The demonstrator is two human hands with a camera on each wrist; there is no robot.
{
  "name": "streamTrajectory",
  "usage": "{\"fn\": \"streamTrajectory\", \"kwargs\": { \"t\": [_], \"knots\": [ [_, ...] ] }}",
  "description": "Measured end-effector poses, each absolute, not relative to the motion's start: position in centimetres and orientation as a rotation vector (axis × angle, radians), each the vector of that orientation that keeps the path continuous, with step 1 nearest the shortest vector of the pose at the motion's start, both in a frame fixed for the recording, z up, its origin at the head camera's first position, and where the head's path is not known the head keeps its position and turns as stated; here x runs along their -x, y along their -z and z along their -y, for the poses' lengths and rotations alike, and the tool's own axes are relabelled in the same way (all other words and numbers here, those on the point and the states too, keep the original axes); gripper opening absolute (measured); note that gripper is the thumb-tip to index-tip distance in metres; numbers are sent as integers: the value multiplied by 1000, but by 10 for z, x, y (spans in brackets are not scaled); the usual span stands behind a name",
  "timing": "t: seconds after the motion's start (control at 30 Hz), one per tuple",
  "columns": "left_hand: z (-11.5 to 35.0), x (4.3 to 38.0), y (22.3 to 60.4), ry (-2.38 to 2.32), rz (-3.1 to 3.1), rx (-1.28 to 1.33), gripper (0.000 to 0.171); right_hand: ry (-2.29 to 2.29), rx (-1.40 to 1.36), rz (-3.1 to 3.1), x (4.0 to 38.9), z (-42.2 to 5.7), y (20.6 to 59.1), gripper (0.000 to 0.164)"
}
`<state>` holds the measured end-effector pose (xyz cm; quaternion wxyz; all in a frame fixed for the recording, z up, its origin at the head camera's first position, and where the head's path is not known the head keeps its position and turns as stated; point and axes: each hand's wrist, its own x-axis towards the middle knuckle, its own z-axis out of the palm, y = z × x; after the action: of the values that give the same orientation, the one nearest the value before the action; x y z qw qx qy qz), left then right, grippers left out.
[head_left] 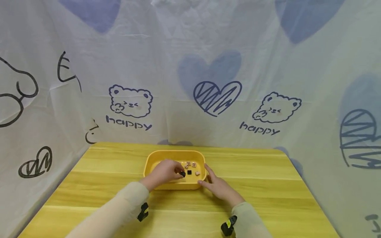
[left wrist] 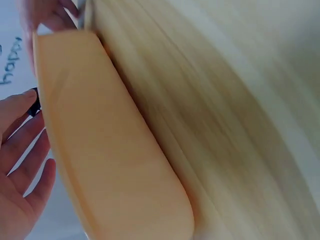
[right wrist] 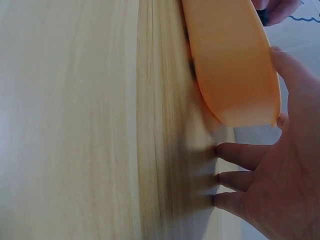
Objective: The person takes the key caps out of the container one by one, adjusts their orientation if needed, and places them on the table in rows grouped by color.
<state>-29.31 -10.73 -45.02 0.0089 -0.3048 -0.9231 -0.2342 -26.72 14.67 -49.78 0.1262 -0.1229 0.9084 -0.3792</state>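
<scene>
My left hand (head_left: 166, 171) reaches over a yellow plastic tray (head_left: 175, 186) and pinches a small black block (head_left: 183, 174) between thumb and fingers. In the left wrist view, the black block (left wrist: 34, 102) shows just past the tray's rim. Inside the tray lie another black square piece (head_left: 189, 172) and several small pale pink pieces (head_left: 194, 165), some with dark marks. My right hand (head_left: 220, 188) holds the tray's near right corner, thumb at the rim and index finger along the right side. Its other fingers (right wrist: 240, 155) spread out towards the table, outside the tray.
The tray stands near the back edge of a yellow wood-grain table (head_left: 262, 185). White cloth (head_left: 166, 72) printed with hearts and bear faces hangs behind and on both sides. Black wrist cameras (head_left: 228, 226) are strapped to both sleeves.
</scene>
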Motion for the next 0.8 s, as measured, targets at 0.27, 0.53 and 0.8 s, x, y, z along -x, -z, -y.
{"fn": "streamTrajectory", "kwargs": {
  "t": [0.27, 0.53, 0.8],
  "knots": [
    [88, 274, 448, 837, 2755, 910, 18, 1099, 367, -2655, 269, -149, 494, 87],
    [75, 258, 459, 1051, 2754, 806, 10, 1104, 363, -2645, 270, -149, 496, 88],
    [66, 239, 468, 1104, 2754, 781, 12, 1125, 374, -2634, 267, -149, 498, 87]
  ]
}}
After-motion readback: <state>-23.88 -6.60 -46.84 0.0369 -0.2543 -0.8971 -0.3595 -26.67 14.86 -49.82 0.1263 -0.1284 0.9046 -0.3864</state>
